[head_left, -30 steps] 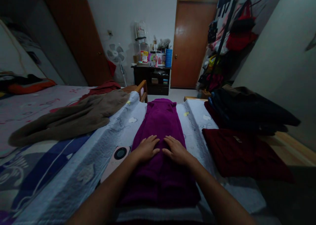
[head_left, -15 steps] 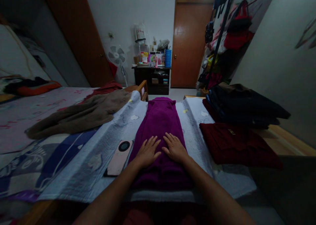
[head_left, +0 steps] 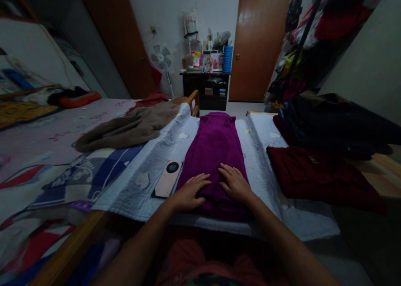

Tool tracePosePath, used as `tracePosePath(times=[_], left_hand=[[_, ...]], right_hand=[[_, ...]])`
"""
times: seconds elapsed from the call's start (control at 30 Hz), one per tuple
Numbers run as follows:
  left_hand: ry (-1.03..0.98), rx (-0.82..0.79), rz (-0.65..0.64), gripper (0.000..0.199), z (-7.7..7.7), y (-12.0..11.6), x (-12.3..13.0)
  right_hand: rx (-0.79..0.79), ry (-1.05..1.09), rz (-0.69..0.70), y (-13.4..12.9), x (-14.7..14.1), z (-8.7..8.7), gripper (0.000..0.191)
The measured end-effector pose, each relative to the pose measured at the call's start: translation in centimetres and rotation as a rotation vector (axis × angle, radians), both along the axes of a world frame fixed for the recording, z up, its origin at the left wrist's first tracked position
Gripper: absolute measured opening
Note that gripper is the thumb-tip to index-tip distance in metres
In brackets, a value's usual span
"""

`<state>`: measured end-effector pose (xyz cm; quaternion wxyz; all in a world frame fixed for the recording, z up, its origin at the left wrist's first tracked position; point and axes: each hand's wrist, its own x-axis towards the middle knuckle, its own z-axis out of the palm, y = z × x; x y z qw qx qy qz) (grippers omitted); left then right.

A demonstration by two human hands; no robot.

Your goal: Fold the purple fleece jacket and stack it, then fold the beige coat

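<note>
Grip of the left hand (head_left: 189, 194) and the right hand (head_left: 234, 183): released, palms down, fingers extended and slightly parted, both resting on the near part of the purple garment (head_left: 216, 146). Garment condition: plain deep purple, folded into a long panel, broad at the near end, tapering toward a straight far end with small projecting corners; shallow creases cross the near portion. The surface beneath is covered by a pale blue cloth (head_left: 263, 146) with white and yellow motifs. Just left of the panel lies a pink phone (head_left: 164, 185) with a round black camera module. To the right: a folded dark red garment (head_left: 313, 177), with a dark clothes stack (head_left: 338, 121) behind it. To the left: a brown garment (head_left: 131, 129), partly on a pink sheet (head_left: 72, 125). Far end of the dim room: a white fan (head_left: 161, 57), a black cabinet (head_left: 192, 87) and a brown door (head_left: 258, 47).
</note>
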<state>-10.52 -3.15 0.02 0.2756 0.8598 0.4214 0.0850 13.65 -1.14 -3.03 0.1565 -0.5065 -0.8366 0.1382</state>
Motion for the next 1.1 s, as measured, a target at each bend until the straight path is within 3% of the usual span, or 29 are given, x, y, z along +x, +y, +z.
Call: tracePosePath(times=[0.13, 0.3, 0.5, 0.67, 0.97, 1.1], left_hand=[[-0.053, 0.129, 0.074, 0.043, -0.8, 0.0, 0.5], [-0.180, 0.206, 0.173, 0.027, 0.2, -0.6, 2.0], [-0.171, 0.240, 0.211, 0.018, 0.7, -0.9, 2.4], [-0.103, 0.321, 0.256, 0.037, 0.7, -0.7, 0.3], [-0.013, 0.179, 0.101, 0.017, 0.0, -1.5, -0.8], [-0.041, 0.209, 0.099, 0.034, 0.0, -2.5, -0.9]], right_hand=[[-0.033, 0.138, 0.028, -0.4, 0.2, 0.9, 0.056], [0.026, 0.263, 0.142, -2.4, -0.7, 2.7, 0.066], [0.071, 0.206, 0.190, -2.6, -2.1, 2.4, 0.029], [0.073, 0.197, 0.229, -1.9, -2.0, 2.3, 0.018], [-0.019, 0.166, 0.256, -2.5, -1.0, 2.7, 0.022], [-0.025, 0.161, 0.215, -3.8, -0.7, 3.4, 0.051]])
